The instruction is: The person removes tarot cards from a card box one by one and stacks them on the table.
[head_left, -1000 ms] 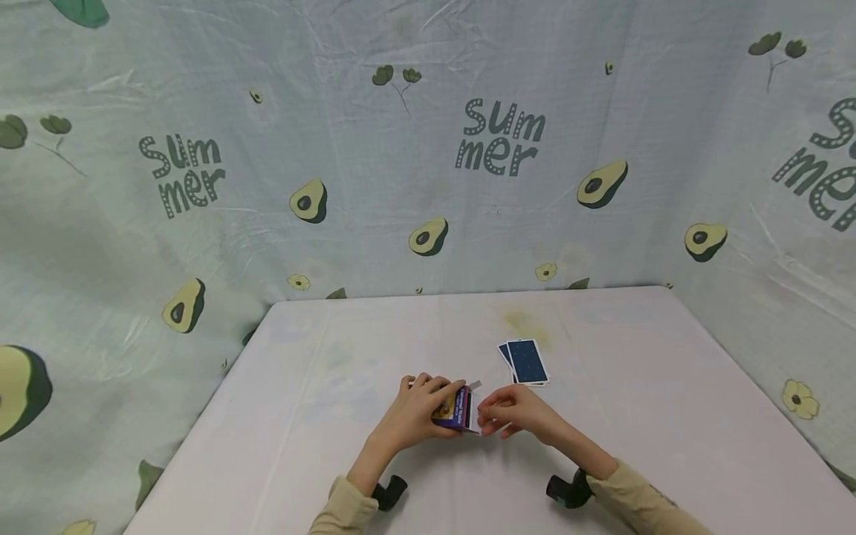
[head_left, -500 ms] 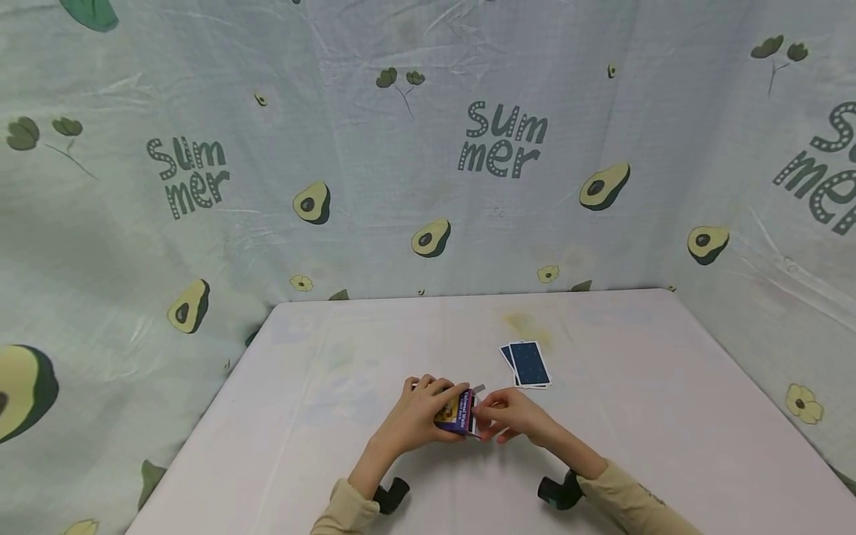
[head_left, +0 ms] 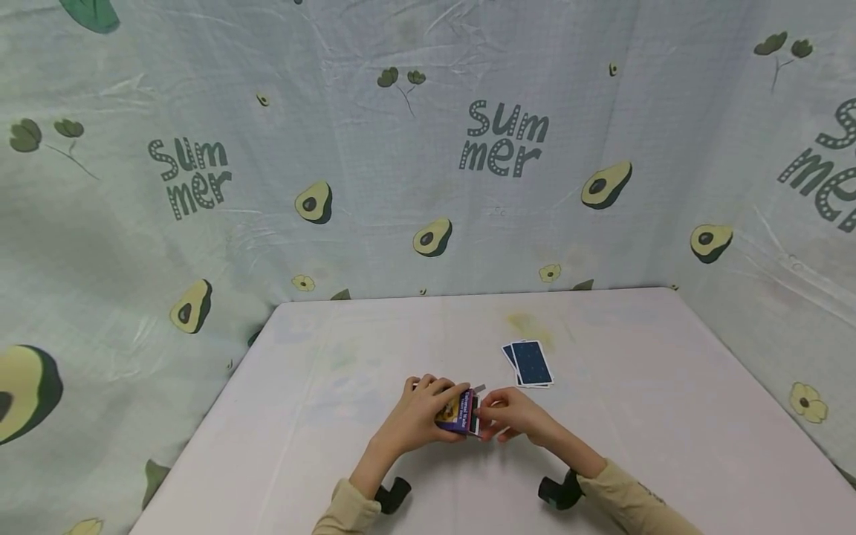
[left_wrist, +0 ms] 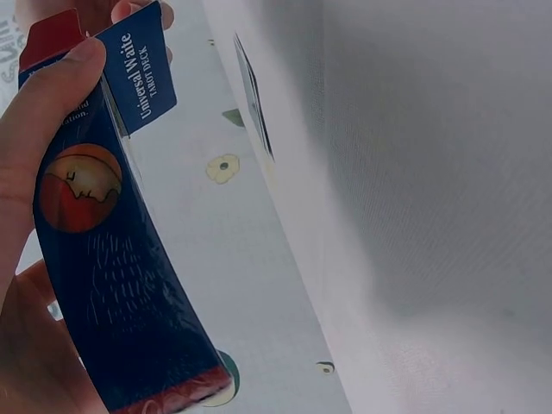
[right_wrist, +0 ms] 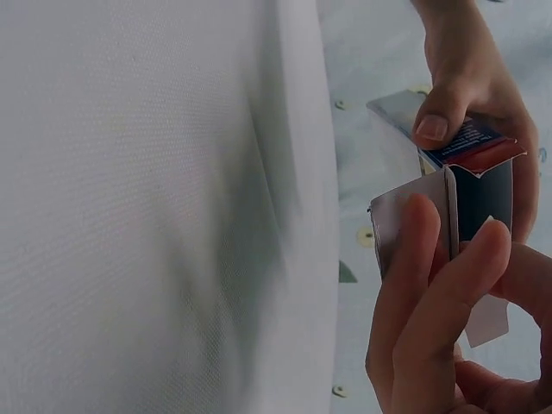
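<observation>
My left hand (head_left: 416, 417) grips a purple-blue tarot deck box (head_left: 458, 413) above the white table, its thumb along one narrow side. The left wrist view shows the box side (left_wrist: 129, 267) with a face emblem and an opened top flap (left_wrist: 140, 73) reading "Universal Waite Tarot Deck". My right hand (head_left: 520, 417) is at the box's open end with bent fingers. In the right wrist view its fingertips (right_wrist: 488, 246) touch the mouth beside a raised pale flap (right_wrist: 414, 216). A dark blue surface (right_wrist: 483, 205) shows inside the mouth. Whether the fingers pinch it is unclear.
A few dark blue-backed cards (head_left: 532, 364) lie slightly fanned on the white-covered table (head_left: 361, 334), beyond the right hand. A printed cloth (head_left: 374, 163) hangs behind the table and along its sides. Each wrist wears a black camera mount (head_left: 560, 490).
My right hand has moved left and closer, its fingers now at the box mouth. The left hand keeps hold of the box. The cards on the table stay put.
</observation>
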`<state>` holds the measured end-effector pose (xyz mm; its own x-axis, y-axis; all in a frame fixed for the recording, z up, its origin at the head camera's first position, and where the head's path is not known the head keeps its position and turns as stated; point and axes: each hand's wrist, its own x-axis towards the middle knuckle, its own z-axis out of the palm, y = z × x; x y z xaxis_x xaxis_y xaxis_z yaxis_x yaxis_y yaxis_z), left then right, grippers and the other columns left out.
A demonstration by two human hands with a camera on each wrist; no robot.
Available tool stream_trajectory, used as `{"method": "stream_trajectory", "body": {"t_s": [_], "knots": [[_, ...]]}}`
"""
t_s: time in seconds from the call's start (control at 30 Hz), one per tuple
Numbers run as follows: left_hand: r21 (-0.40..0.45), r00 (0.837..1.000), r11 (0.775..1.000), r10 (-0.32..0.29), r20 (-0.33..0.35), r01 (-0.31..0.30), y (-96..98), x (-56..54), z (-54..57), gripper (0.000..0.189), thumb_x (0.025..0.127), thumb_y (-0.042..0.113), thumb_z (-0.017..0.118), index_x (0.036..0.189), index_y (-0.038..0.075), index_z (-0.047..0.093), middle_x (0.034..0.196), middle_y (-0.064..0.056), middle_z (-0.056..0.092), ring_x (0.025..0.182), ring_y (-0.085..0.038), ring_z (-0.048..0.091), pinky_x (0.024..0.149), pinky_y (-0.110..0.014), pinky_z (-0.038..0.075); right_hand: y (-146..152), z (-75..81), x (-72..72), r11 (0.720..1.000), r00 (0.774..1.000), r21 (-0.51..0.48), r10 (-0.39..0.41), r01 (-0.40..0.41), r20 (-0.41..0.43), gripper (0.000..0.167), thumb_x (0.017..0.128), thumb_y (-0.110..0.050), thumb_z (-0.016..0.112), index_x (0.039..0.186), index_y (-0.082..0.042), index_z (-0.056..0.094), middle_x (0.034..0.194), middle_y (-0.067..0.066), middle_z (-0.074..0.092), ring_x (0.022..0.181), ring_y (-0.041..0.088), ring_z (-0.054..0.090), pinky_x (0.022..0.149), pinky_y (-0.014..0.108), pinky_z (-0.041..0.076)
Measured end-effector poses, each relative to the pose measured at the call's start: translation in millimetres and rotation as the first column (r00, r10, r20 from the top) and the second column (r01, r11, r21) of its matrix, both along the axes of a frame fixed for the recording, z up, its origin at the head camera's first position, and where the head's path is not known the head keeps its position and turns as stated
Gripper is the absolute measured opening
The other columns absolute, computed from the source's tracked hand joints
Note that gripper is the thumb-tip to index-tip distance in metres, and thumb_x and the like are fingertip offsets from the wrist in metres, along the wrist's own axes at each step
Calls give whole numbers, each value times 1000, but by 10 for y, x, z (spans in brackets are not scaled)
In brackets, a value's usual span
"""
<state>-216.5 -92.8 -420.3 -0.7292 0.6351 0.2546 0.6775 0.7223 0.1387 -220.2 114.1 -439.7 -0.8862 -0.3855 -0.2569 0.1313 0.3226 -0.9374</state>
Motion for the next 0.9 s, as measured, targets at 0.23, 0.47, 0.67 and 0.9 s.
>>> {"method": "stream_trajectory", "body": {"t_s": [0.23,0.47,0.67,0.9], "knots": [[-6,1000,1000,7,7,-7,-2,-4,13,70,67,51,70,129,30,45,112,7,55,97,-11,44,86,-39,33,55,-2,8,999,1000,-41,-3,3,-10,27,82,-23,61,91,2,56,73,4,67,63,12,63,52,24,49],[-9,1000,1000,8,30,-8,9,-7,-7,70,67,51,70,129,30,45,112,7,55,97,-11,44,85,-38,32,134,-12,28,998,1000,-56,-20,19,-18,33,83,-19,61,102,6,54,85,6,66,71,12,62,58,28,51],[-19,999,1000,10,43,-9,25,-14,-23,71,67,52,70,129,31,44,113,8,55,97,-11,44,86,-38,32,184,-1,42,997,999,-66,-50,51,16,38,82,-16,62,109,7,51,88,9,67,71,12,62,58,27,50],[-18,999,1000,7,45,-6,27,-9,-32,71,67,52,70,129,30,45,112,7,56,98,-11,44,85,-38,32,208,-1,44,997,998,-51,-60,62,34,39,81,-15,62,111,7,51,91,13,68,70,13,63,58,25,48]]}}
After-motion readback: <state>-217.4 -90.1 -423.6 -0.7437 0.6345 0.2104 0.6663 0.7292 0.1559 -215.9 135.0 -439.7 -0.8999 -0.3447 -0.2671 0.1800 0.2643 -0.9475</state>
